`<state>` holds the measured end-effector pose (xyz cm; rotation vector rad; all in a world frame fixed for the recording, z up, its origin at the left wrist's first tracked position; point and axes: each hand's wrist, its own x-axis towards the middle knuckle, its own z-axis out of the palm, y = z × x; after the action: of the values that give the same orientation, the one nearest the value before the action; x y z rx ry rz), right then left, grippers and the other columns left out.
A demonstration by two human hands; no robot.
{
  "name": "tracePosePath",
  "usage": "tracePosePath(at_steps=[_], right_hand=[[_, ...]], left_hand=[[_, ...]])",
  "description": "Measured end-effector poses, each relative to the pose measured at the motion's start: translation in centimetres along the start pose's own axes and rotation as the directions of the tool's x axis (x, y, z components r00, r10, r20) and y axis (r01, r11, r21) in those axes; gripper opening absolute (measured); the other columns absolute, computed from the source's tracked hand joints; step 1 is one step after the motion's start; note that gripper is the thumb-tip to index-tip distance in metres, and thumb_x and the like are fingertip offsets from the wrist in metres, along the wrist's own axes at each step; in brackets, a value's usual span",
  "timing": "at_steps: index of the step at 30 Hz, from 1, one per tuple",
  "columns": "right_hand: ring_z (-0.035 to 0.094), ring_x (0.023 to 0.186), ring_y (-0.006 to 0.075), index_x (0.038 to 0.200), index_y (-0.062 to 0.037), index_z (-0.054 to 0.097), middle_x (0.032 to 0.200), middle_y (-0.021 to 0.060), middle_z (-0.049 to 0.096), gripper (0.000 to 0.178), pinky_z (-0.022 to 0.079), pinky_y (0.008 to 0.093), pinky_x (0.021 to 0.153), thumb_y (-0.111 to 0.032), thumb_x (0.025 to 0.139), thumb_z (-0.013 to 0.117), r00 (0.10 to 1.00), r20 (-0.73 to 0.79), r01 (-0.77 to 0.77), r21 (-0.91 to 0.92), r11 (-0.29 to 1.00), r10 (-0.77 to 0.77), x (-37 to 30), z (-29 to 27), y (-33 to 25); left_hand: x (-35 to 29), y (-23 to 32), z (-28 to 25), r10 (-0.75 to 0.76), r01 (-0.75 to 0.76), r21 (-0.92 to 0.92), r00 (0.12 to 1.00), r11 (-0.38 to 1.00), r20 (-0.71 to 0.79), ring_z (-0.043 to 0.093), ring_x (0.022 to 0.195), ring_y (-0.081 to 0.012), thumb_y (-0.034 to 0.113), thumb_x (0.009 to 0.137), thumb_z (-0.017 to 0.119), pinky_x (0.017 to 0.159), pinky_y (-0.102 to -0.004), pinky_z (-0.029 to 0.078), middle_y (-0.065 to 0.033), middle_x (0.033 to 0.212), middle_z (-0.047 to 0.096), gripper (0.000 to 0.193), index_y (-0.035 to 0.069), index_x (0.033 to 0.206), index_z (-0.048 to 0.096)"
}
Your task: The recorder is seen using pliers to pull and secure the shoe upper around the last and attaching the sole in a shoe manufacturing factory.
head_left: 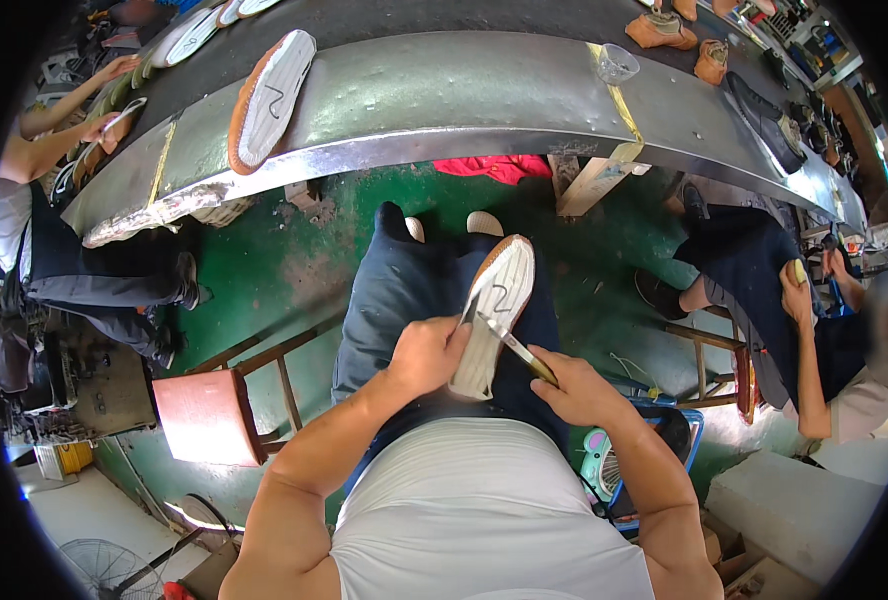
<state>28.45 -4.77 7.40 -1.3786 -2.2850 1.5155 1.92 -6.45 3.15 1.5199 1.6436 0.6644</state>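
On my lap lies a shoe (509, 275), its pale underside turned up, with a brown edge along its toe and a dark pen mark on it. My left hand (429, 355) is closed around the shoe's left side near the middle. In my right hand (576, 388) I grip a knife (521, 352) with a flat metal blade and a yellowish handle. The blade lies over the shoe's underside, its tip close to my left thumb. I cannot tell whether the blade touches the shoe.
Ahead runs a metal-edged bench (394, 95) with another upturned shoe (272, 105), a clear plastic cup (617, 65) and brown shoes (661, 30). Co-workers sit left and right, one holding a yellowish object (799, 270). A padded stool (209, 415) stands left; a turquoise fan (598, 460) stands right.
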Motion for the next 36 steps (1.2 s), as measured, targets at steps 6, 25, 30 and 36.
tracePosePath(at_steps=[6,25,30,36], right_hand=[[0.067,0.094,0.0380,0.125,0.0025,0.058,0.101,0.0244,0.068,0.039,0.052,0.0433,0.083,-0.019,0.094,0.061,0.988,0.152,0.013,-0.195,0.981,0.017,2.6,-5.0,-3.9],[0.067,0.090,0.0420,0.104,0.0049,0.064,0.097,0.0261,0.068,0.030,0.052,0.0500,0.080,-0.024,0.099,0.056,0.837,0.413,-0.101,-0.529,0.843,0.359,8.1,-9.4,-7.6],[0.067,0.084,0.0431,0.099,0.0056,0.063,0.093,0.0269,0.068,0.031,0.052,0.0516,0.075,-0.025,0.099,0.057,0.905,0.374,0.015,-0.500,0.866,0.201,8.0,-6.4,-5.1],[0.067,0.079,0.0416,0.090,0.0019,0.061,0.081,0.0235,0.068,0.029,0.051,0.0474,0.071,-0.026,0.096,0.062,0.982,0.081,-0.167,-0.019,0.986,0.168,7.0,1.1,-0.8]], left_hand=[[-0.6,0.2,1.1,0.276,-0.245,0.210,0.952,0.947,-0.133,0.064,0.067,-0.0401,0.010,0.092,0.060,0.059,-0.0469,0.051,-0.0197,0.073,0.064,0.018,0.001,0.077,0.062],[4.8,-3.3,3.7,0.018,-0.063,-0.165,0.965,0.984,-0.263,0.066,0.092,-0.0319,0.036,0.105,0.046,0.081,-0.0396,0.052,-0.0185,0.099,0.068,0.042,-0.002,0.105,0.065],[4.2,-4.6,5.3,-0.376,0.501,-0.749,0.856,0.433,0.355,0.053,0.126,-0.0247,0.052,0.108,0.028,0.109,-0.0335,0.038,-0.0166,0.129,0.061,0.066,0.000,0.138,0.055],[3.4,-4.5,3.7,-0.152,0.302,-0.821,0.953,0.485,0.261,0.047,0.130,-0.0217,0.058,0.104,0.038,0.113,-0.0350,0.035,-0.0121,0.141,0.051,0.074,0.003,0.153,0.034]])
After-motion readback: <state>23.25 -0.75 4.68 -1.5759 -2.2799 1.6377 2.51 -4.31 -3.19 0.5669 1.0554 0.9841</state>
